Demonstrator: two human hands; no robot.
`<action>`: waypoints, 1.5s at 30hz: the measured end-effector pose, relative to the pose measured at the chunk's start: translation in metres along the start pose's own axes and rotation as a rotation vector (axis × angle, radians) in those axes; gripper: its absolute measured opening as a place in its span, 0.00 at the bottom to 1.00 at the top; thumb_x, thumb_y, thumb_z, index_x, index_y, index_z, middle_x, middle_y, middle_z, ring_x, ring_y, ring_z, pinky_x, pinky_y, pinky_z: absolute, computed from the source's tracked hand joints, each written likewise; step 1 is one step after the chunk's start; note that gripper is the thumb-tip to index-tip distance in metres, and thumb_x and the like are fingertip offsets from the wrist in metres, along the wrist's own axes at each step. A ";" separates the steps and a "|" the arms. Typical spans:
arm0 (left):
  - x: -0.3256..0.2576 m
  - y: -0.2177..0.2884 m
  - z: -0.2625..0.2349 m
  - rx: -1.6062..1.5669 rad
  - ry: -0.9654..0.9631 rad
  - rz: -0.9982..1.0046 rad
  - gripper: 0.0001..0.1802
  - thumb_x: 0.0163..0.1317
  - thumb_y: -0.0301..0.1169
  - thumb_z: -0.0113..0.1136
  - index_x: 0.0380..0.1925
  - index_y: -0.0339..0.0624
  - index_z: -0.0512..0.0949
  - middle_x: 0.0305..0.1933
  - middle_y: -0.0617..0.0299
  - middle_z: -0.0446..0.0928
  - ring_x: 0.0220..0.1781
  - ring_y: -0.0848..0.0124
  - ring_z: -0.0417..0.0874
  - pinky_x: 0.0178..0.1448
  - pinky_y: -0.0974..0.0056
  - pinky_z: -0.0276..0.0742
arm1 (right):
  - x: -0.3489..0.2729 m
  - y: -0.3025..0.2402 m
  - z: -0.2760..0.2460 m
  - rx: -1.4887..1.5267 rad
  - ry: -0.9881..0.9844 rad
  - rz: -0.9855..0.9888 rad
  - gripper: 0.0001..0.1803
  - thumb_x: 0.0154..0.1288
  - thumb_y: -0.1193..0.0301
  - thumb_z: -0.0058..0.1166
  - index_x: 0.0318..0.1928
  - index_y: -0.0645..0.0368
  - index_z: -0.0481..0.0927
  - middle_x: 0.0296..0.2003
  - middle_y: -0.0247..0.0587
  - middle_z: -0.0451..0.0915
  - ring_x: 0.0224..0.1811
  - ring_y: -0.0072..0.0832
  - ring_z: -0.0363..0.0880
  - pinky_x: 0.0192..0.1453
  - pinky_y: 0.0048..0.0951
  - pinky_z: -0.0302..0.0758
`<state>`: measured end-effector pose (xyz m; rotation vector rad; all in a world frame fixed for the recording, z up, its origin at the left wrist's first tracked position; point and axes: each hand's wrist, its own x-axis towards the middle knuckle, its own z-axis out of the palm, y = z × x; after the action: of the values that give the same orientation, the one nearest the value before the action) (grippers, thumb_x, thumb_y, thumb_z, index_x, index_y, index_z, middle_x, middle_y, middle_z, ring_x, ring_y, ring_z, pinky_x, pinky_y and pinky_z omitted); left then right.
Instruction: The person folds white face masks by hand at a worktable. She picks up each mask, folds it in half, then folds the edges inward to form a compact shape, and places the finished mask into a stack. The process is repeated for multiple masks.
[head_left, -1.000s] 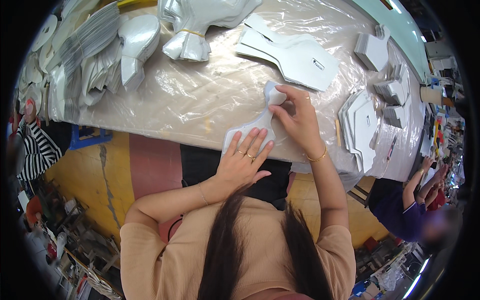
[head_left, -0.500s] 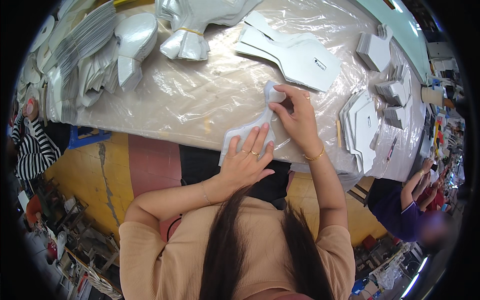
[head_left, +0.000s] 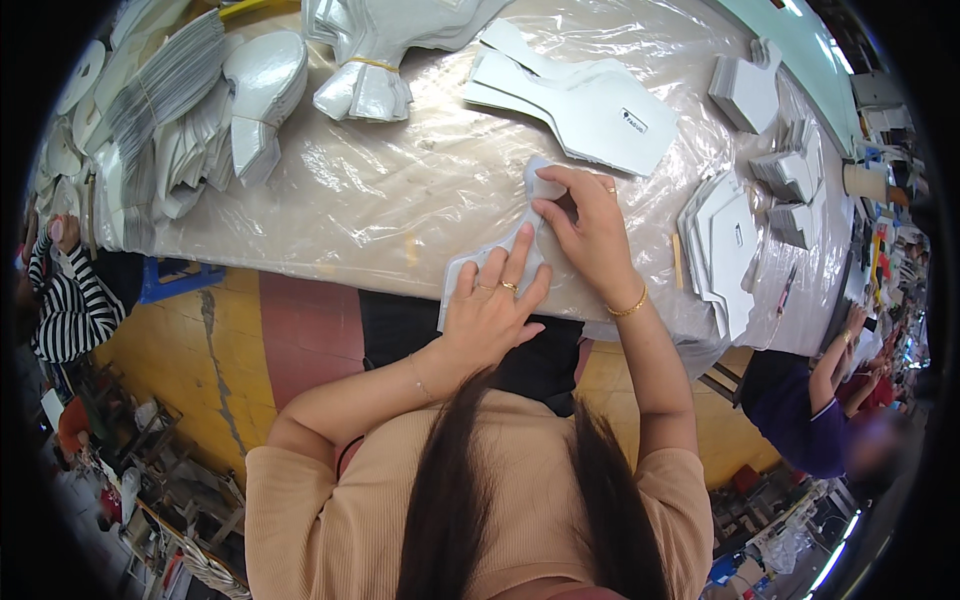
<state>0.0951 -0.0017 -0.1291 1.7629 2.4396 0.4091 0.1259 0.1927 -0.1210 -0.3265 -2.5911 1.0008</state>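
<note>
A pale, flat shoe-part piece [head_left: 535,212] lies near the table's front edge, narrow at its far end and wide at its near end. My left hand [head_left: 492,312] rests on the wide part, its fingers spread and pressing it down. At the narrow end, the thumb and forefinger of my right hand [head_left: 597,232] pinch a white layer [head_left: 546,186] over a pale lavender-grey edge. Part of the piece is hidden under my left fingers.
Plastic film covers the table [head_left: 340,210]. Beyond my hands lies a stack of white shaped pieces [head_left: 610,115]; to the right is another stack [head_left: 722,240] and a pen-like tool [head_left: 787,290]. Banded bundles [head_left: 365,85] stand far left. Other people sit at both sides.
My left fingers have slid a little farther up the piece and spread more. My right hand keeps its pinch at the narrow end, and the view has shifted slightly.
</note>
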 end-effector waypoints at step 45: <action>0.022 -0.019 -0.008 -0.112 0.027 0.041 0.48 0.57 0.61 0.58 0.65 0.31 0.68 0.73 0.44 0.62 0.76 0.50 0.60 0.75 0.43 0.55 | 0.006 0.004 0.001 0.049 0.045 0.101 0.19 0.61 0.77 0.65 0.53 0.57 0.79 0.37 0.36 0.83 0.41 0.29 0.82 0.53 0.30 0.69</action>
<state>0.0687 0.0126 -0.1249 1.7745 2.3519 0.5647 0.1208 0.1970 -0.1226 -0.4662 -2.5272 1.0774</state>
